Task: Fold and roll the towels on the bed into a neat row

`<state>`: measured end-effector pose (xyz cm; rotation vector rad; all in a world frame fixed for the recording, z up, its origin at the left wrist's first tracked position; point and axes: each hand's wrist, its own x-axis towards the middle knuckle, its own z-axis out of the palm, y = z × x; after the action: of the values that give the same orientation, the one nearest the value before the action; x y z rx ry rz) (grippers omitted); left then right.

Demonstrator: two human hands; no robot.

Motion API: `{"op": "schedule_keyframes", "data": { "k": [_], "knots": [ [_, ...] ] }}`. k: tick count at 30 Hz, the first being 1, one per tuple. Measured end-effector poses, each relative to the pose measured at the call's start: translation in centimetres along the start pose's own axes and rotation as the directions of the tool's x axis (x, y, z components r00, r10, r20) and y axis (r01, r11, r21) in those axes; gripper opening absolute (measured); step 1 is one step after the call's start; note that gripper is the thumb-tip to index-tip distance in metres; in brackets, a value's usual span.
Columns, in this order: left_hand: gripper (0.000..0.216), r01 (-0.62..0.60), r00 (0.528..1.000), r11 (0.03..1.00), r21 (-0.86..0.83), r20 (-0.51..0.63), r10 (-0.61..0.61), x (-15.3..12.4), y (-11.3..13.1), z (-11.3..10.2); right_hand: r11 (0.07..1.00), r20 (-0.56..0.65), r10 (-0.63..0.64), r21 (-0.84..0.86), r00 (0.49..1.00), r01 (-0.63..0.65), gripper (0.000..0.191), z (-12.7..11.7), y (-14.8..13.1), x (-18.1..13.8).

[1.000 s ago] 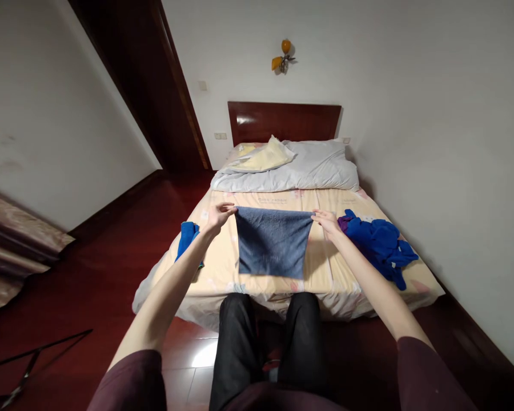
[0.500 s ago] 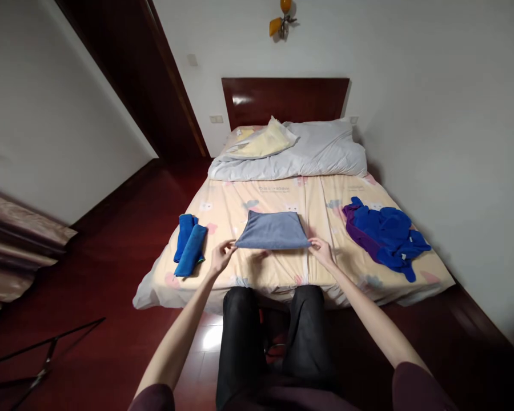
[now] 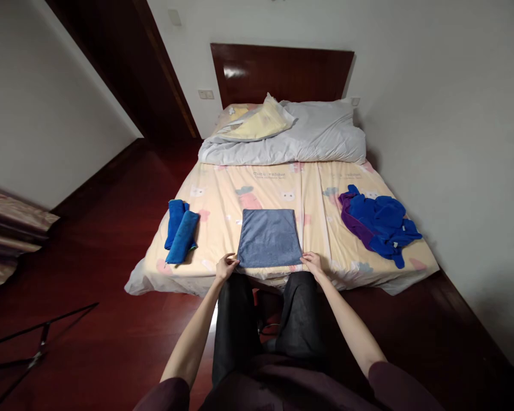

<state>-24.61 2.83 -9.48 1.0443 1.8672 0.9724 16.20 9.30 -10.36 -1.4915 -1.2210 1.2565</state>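
Note:
A grey-blue towel [image 3: 269, 237] lies flat on the bed [image 3: 223, 214] near its foot edge, folded into a near square. My left hand [image 3: 227, 266] pinches its near left corner. My right hand [image 3: 313, 263] pinches its near right corner. Both hands rest on the mattress edge, fingers closed on the cloth.
Two rolled blue towels [image 3: 179, 230] lie on the bed's left side. A heap of blue and purple cloths [image 3: 379, 223] sits on the right. A grey duvet [image 3: 308, 142] and a yellow pillow [image 3: 255, 124] are at the dark wooden headboard. A thin metal stand [image 3: 34, 357] lies on the red floor at left.
I held the towel up hanging by its top corners, then lowered it and drew it toward me. It now lies flat on the bed, with my hands at its near corners.

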Motion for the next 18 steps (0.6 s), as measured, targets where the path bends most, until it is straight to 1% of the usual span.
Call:
{"op": "schedule_keyframes", "data": {
  "k": [3, 7, 11, 13, 16, 18],
  "knots": [
    [0.06, -0.015, 1.0, 0.997, -0.069, 0.004, 0.015, -0.4, 0.0, -0.3, 1.0, -0.014, -0.005, 0.01, 1.0, 0.005, 0.057, -0.8, -0.1, -0.9],
    [0.069, -0.034, 0.998, 0.995, -0.09, 0.054, 0.039, -1.2, -0.9, -1.2, 0.999, 0.043, 0.036, 0.014, 0.998, -0.036, 0.055, -2.3, 0.5, -2.3],
    [0.066, 0.008, 0.991, 0.998, -0.056, 0.131, 0.0, -1.3, -1.3, -1.2, 0.996, 0.103, 0.092, -0.016, 0.99, -0.091, 0.051, -2.5, 0.9, -2.3],
    [0.063, 0.024, 0.99, 0.999, -0.03, 0.143, -0.019, -1.1, -1.4, -1.0, 0.996, 0.119, 0.093, -0.016, 0.989, -0.091, 0.049, -2.2, 1.0, -2.0],
    [0.061, 0.044, 0.989, 0.999, -0.009, 0.139, -0.043, -1.2, -1.8, -1.0, 0.998, 0.098, 0.059, -0.032, 0.993, -0.056, 0.047, -2.3, 1.0, -1.8],
    [0.065, 0.075, 0.978, 0.997, -0.037, 0.2, -0.066, -1.5, -2.4, -1.3, 0.997, 0.093, 0.062, -0.061, 0.994, -0.056, 0.048, -2.9, 1.2, -2.1]
  ]
}}
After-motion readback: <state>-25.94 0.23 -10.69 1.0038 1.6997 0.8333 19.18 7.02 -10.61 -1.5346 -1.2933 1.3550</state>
